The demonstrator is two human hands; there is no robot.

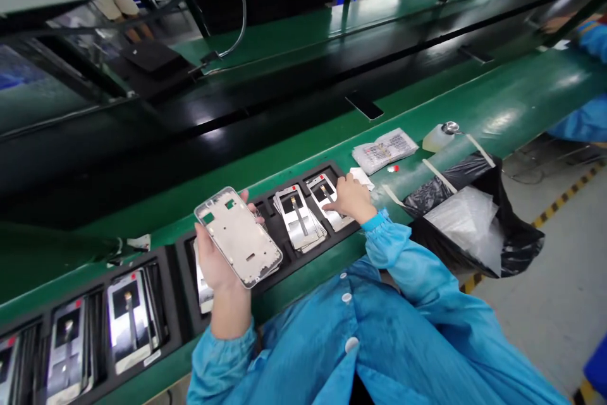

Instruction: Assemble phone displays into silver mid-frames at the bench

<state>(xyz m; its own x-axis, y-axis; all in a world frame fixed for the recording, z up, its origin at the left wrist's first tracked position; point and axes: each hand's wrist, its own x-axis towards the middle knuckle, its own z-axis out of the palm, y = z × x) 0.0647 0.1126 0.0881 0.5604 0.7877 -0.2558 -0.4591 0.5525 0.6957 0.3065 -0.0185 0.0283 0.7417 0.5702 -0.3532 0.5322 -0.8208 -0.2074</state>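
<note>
My left hand (220, 259) holds up a pale phone middle frame (243, 242) with a silvery rim and small cutouts, thumb along one edge and fingertips round the other. Over the right end of the black foam tray (288, 256), my right hand (351, 198) grips a phone screen (317, 190), thumb at its left edge; the far fingers are partly hidden. That screen lies back up, with a flex cable and a red tab. A stack of similar screens (298, 218) fills the slot to its left. More parts sit partly hidden under the held frame.
Another foam tray (176, 291) with upright screens (130, 320) stands at left. Bagged parts (385, 150), a pump bottle (439, 138) and white paper (361, 178) lie rightward. A black bag (516, 234) of clear plastic hangs off the bench edge. One phone (364, 105) lies beyond; a co-worker's sleeve (581, 119) shows right.
</note>
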